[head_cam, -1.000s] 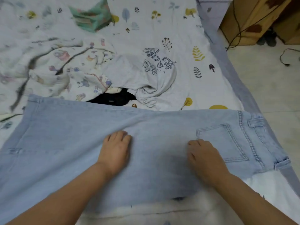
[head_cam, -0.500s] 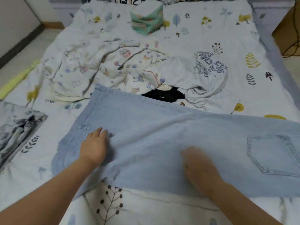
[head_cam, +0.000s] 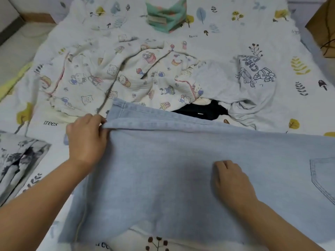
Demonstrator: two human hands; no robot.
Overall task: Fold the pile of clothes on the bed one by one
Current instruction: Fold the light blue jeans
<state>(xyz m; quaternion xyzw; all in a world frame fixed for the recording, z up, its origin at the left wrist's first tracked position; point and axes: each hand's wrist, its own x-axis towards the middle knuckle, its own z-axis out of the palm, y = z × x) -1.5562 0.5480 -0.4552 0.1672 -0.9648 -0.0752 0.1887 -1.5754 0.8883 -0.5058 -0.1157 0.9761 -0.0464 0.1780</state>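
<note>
Pale blue jeans (head_cam: 181, 160) lie flat across the near part of the bed, a back pocket showing at the right edge. My left hand (head_cam: 87, 140) grips the hem end of the jeans and holds it lifted off the bed. My right hand (head_cam: 230, 180) rests palm down on the middle of the denim, fingers curled. Behind the jeans sits the pile: a cartoon-print cloth (head_cam: 116, 77), a grey printed T-shirt (head_cam: 253, 84) and a black garment (head_cam: 201, 111) partly hidden under them.
A folded green item (head_cam: 166, 17) stands at the far side of the bed. A folded grey patterned garment (head_cam: 16, 160) lies at the left. The leaf-print bedsheet (head_cam: 290, 42) covers the bed. A wooden cabinet (head_cam: 324, 26) stands at the right.
My left hand slid left along the jeans to the hem, closed on it and lifted it. My right hand stayed pressed on the denim. The view shifted left.
</note>
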